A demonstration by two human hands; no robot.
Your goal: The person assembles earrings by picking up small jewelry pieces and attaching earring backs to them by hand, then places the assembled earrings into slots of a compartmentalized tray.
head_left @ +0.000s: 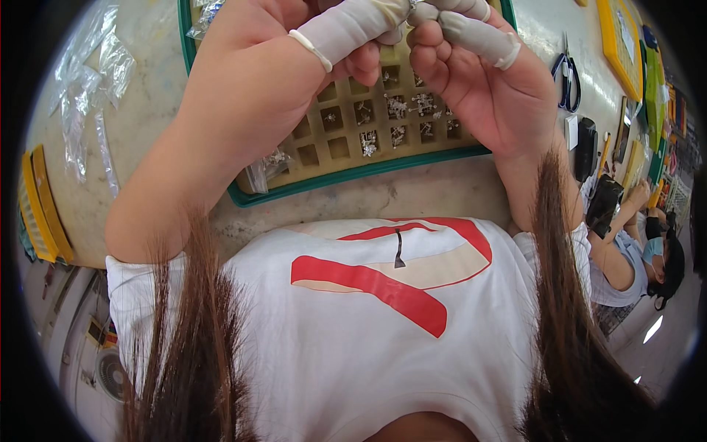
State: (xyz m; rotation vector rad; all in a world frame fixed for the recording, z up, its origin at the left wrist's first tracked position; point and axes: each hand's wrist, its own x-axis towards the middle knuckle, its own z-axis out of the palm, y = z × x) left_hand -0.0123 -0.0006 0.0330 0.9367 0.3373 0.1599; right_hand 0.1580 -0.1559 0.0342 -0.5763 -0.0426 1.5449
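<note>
At the top edge of the view my left hand (331, 40) and my right hand (471, 59) meet, wearing pale finger cots on several fingers. Both are closed in a pinch, fingertips together. A tiny silvery glint shows between them, too small and cut off to name. Below them lies a green tray (361, 173) with a tan insert (294, 171) of square pockets. Small silvery pieces (398, 107) with thin pins fill several pockets; others hold few or none. A clear plastic bag (266, 171) with small pieces rests at the tray's near left corner.
Clear plastic bags (74, 118) and a yellow rack (48, 202) lie on the left. Dark-handled scissors (566, 77), a black case (585, 149) and a yellow tray (620, 46) are on the right. Another person (626, 269) sits farther right along the bench.
</note>
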